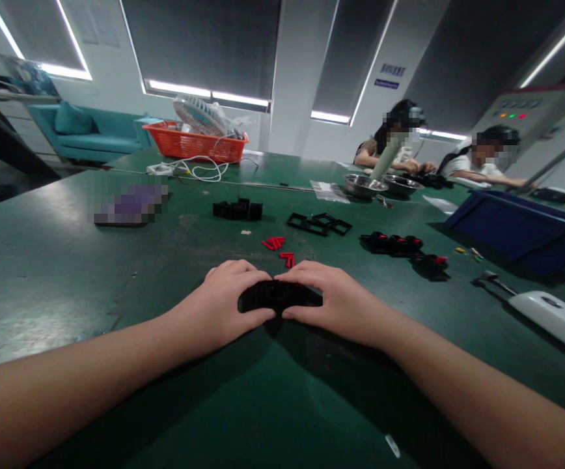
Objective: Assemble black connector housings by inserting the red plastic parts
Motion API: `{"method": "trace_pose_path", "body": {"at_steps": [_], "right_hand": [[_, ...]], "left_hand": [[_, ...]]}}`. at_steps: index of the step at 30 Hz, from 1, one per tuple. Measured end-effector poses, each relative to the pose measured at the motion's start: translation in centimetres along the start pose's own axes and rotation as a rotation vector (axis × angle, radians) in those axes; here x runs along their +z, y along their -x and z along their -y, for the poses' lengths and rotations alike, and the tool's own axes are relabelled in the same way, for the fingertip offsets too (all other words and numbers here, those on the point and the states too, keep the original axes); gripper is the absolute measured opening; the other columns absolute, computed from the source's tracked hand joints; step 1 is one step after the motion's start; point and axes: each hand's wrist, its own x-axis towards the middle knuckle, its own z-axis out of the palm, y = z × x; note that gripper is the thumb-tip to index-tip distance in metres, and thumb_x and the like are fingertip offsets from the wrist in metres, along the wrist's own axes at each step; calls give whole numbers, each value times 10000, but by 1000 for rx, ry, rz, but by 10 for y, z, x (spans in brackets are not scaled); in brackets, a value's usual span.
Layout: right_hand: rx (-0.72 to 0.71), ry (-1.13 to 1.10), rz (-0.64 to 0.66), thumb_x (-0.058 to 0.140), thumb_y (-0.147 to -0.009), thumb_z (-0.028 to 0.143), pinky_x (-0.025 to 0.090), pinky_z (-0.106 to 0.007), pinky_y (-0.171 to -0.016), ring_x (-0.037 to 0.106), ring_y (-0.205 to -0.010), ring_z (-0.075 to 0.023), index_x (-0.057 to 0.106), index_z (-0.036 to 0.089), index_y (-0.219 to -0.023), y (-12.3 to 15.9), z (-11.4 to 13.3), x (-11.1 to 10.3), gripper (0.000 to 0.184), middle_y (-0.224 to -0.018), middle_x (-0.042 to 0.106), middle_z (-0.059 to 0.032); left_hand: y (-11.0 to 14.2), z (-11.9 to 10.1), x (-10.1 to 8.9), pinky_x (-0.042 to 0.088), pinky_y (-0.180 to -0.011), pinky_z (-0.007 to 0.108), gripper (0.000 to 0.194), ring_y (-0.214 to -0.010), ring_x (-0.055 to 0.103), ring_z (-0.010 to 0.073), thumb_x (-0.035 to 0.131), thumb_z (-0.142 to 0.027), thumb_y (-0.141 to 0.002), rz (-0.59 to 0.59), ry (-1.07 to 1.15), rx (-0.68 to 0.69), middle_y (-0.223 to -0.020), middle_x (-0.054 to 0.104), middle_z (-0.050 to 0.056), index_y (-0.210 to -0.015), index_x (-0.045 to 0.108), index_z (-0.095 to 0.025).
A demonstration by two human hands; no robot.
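Black part (275, 296): directly between the two hands, its ends tucked into the palms; whether it rests on the table (179, 410) or is slightly raised, I cannot tell.
Long axis: crosswise, running from the left palm to the right palm.
Nearer hand: neither; both touch it, one at each end.
Left hand (231, 293): closed on the left end, fingers arched over the far edge, thumb along the near edge, pointing inward.
Right hand (341, 299): mirrors that hold on the right end (the two thumb tips almost meet at the middle, with a narrow gap).
Forearms: slanting inward from either side.
Red pieces (276, 242): two small clusters just beyond the fingertips.
Black frames (308, 225): farther out, beyond the right hand's fingers.
Black-and-red assemblies (392, 244): beyond the right hand, off to its right.
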Motion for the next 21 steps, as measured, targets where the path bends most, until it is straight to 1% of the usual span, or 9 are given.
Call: {"method": "trace_pose_path", "body": {"at_steps": [9, 14, 18, 21], "right_hand": [[-1, 0, -2, 748, -812, 206, 487, -358, -922, 637, -1031, -220, 672, 155, -1198, 0, 0, 1, 397, -1118, 700, -86], [6, -11, -6, 743, -811, 198, 491, -368, -924, 641, -1040, -224, 684, 192, -1162, 0, 2, 0, 356, -1112, 702, -76], [5, -6, -8, 738, -809, 189, 489, -368, -923, 640, -1031, -223, 683, 164, -1165, 0, 3, 0, 362, -1103, 704, -84], [2, -17, -13, 739, -807, 189, 487, -367, -929, 641, -1035, -220, 680, 169, -1168, 0, 2, 1, 367, -1110, 708, -79]], "left_hand": [[0, -3, -2, 440, -989, 493, 324, -1121, 575, 305, 684, -327, -812, 10, 0, -7, -1143, 666, 99, -1114, 675, -210], [0, -5, -3, 440, -991, 507, 401, -1134, 571, 318, 702, -338, -789, 11, 19, -22, -1165, 665, 115, -1155, 637, -185], [1, -6, -4, 439, -983, 509, 349, -1120, 571, 314, 682, -331, -813, 1, 28, -6, -1143, 668, 107, -1127, 645, -184], [1, -5, -3, 438, -978, 510, 311, -1109, 567, 308, 668, -324, -829, 8, 39, -5, -1128, 664, 100, -1111, 654, -193]]}}
